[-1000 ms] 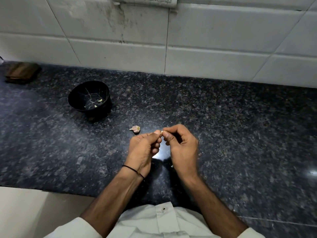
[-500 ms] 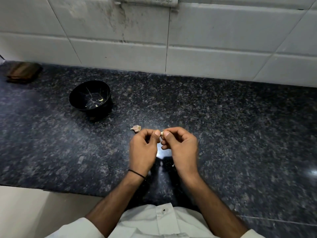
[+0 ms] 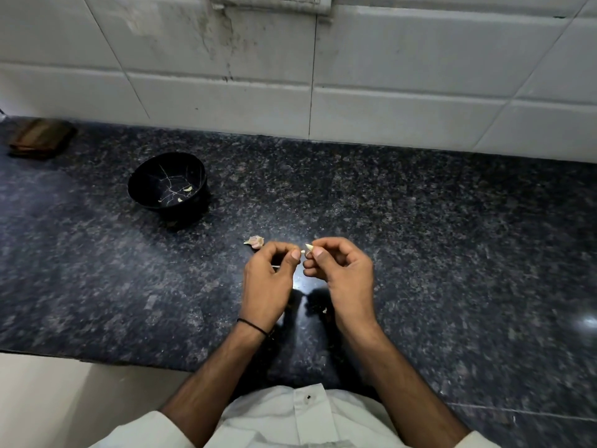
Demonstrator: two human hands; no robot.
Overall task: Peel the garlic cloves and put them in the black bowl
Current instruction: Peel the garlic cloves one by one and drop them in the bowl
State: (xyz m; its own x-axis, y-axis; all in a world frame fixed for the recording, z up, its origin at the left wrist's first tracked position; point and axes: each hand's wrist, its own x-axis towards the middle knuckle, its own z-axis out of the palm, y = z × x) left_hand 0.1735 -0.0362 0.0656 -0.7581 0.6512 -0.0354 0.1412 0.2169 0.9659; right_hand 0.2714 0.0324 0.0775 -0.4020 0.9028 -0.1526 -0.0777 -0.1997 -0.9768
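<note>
My right hand [image 3: 342,276] pinches a small pale garlic clove [image 3: 308,246] between thumb and forefinger above the dark granite counter. Just to its left, my left hand [image 3: 268,279] pinches a tiny bit of the clove's skin [image 3: 303,252] with curled fingers. Another garlic piece with pinkish skin [image 3: 255,241] lies on the counter just beyond my left hand. The black bowl [image 3: 168,184] stands further back to the left, with a few pale garlic bits inside.
A white tiled wall [image 3: 355,92] closes the back of the counter [image 3: 452,253]. A brown flat object [image 3: 40,137] lies at the far left by the wall. A small white scrap [image 3: 324,310] lies on the counter between my wrists. The counter's front edge runs lower left.
My hands have drawn slightly apart, leaving a small gap between the fingertips, with the clove staying in my right hand. The loose garlic piece and the bowl have not moved.
</note>
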